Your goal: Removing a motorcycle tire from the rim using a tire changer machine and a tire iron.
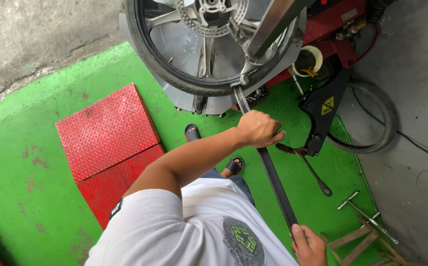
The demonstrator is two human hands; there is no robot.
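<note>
Green-painted floor (36,148) fills the workshop corner, with bare concrete (32,34) beyond it. On the left lie two red ridged metal plates (108,133). Past them, a wheel with its tyre (174,81) sits on a red machine (329,22). A long dark steel bar (273,177) runs from the tyre's edge down toward the person. Their left hand (259,129) is closed around the bar's upper part; the right hand (308,244) grips its lower end. Further right, a loose tyre (389,123) and a cross-handled tool (366,214) lie on the floor.
</note>
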